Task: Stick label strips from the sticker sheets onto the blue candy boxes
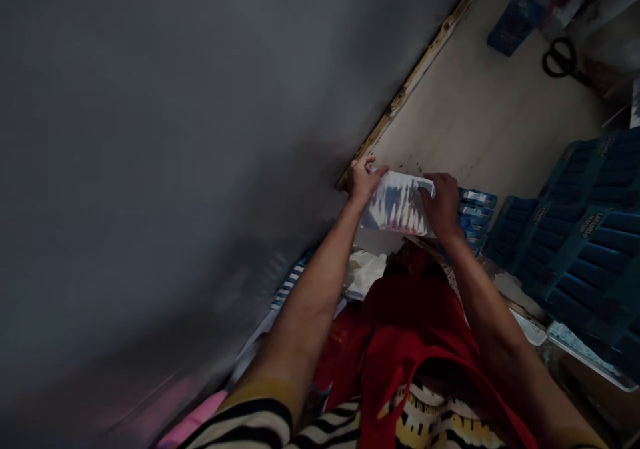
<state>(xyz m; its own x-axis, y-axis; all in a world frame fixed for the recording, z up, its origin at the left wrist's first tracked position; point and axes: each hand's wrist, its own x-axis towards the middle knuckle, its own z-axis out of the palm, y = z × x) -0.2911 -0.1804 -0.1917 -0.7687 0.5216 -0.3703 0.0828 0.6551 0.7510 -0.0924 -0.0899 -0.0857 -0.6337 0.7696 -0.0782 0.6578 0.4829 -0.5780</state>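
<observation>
Between my two hands is a shiny clear-wrapped pack [399, 202], pale with a ribbed look, held over the near edge of the table. My left hand [366, 177] grips its left end, with the thumb along the top edge. At the right end, the fingers and thumb of my right hand [443, 206] close on its upper corner. What lies inside the wrap is too dim to make out. Just right of my right hand stands a stack of small blue packs [476, 214].
Blue boxes [575, 249] are stacked on the right. Black-handled scissors [560, 59] and a blue carton [515, 26] lie at the far end of the pale tabletop [465, 102]. A grey wall [175, 136] rises on the left. White crumpled material [364, 272] sits below my left hand.
</observation>
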